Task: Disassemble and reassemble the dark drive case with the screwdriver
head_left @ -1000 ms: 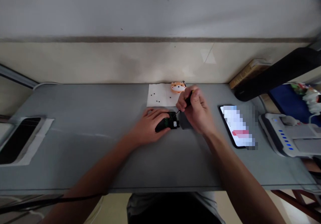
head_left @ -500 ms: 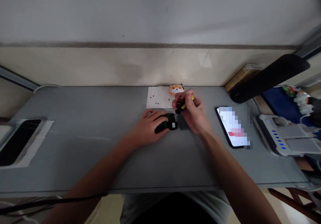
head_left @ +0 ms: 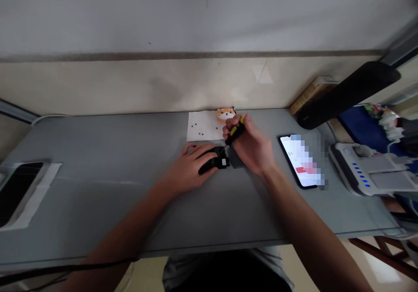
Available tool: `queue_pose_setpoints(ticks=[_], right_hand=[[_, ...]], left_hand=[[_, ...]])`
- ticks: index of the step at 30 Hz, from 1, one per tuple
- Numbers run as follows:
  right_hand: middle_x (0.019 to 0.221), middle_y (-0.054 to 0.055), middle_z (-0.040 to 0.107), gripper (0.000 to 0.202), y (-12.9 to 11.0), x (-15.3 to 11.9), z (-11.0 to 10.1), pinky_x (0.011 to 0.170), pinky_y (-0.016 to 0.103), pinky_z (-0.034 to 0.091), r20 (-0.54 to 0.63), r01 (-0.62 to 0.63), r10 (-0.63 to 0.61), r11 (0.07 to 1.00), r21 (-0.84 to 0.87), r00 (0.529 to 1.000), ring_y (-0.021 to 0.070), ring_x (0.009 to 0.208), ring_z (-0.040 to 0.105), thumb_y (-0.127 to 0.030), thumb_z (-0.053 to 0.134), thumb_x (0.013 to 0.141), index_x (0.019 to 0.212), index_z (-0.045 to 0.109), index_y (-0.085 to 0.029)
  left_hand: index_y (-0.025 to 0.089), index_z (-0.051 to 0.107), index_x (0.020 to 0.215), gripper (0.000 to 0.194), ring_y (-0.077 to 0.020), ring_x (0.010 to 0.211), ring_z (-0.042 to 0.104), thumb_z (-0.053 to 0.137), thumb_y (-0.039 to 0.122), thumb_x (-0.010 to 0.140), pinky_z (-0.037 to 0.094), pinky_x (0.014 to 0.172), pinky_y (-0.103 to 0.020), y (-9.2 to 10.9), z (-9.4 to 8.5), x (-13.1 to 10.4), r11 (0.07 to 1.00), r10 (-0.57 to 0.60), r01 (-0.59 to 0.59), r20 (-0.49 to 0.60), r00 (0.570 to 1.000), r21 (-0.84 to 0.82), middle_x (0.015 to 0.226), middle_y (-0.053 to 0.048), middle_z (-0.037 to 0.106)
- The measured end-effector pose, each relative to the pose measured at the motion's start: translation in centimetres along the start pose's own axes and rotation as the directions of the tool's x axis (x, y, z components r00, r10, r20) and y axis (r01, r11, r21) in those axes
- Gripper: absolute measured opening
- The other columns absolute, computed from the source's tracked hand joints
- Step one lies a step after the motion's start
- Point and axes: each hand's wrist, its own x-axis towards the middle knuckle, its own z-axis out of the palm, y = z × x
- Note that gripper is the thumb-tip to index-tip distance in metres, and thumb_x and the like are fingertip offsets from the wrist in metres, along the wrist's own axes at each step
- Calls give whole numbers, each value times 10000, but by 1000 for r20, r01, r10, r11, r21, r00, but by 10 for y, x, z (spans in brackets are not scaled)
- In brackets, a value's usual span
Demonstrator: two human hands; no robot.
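A small black device (head_left: 224, 162) with a white label lies on the grey table, with my left hand (head_left: 196, 165) closed over its left part. My right hand (head_left: 250, 146) grips a black and yellow screwdriver (head_left: 235, 130), whose thin shaft points down at the device's upper edge. Behind the device is a white sheet (head_left: 204, 128) with several tiny dark screws on it. At the sheet's right corner sits an orange and white animal-faced item (head_left: 226, 114). A dark flat piece (head_left: 237, 161) shows partly beneath my right hand.
A lit phone (head_left: 300, 163) lies right of my right arm, with a white power strip (head_left: 362, 170) beyond it. A black cylinder (head_left: 349, 95) leans at the back right beside a book (head_left: 311, 92). Another dark phone (head_left: 19, 191) rests on the table (head_left: 107, 152) at the far left.
The view has shifted slightly. My right hand has turned around the screwdriver, its fingers and thumb now placed differently on the handle. My left hand still holds the device.
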Motion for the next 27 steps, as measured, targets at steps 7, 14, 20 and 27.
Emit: queue_pose_setpoints(ticks=[7,14,20,27], right_hand=[[623,-65,496,445,8,-2,-3,565,284,388,4,131,-137,941,-312,991,106,533,436,-596,713,871,752,458,-251],[747,-11,499,479,6,3,1,653,313,471,6,46,-46,990,-131,999,143,664,527,-734,566,891,870,612,-258],[811,-41,587,488,2,-2,3,654,277,498,-49,32,-36,997,-75,998,115,696,627,-502,862,731,751,452,-239],[567,-110,297,514,5,-2,4,430,244,213,-20,93,-95,992,-89,995,70,456,215,-567,776,824,736,378,-254]], left_hand=[[239,645,1254,266,-265,1263,626,549,321,1020,435,1111,-482,0,-2,1,1000,15,-15,13,1000,-24,1369,-102,666],[219,656,1205,247,-276,1267,625,547,346,1023,416,1124,-491,1,1,-1,1000,-21,20,16,1000,1,1364,-117,672],[240,641,1254,259,-262,1280,615,553,302,1019,424,1112,-477,2,-1,0,1000,-12,12,23,1000,0,1403,-95,651],[242,645,1236,254,-269,1270,611,572,326,1008,427,1106,-478,1,-1,0,1000,-18,18,18,1000,0,1380,-93,661]])
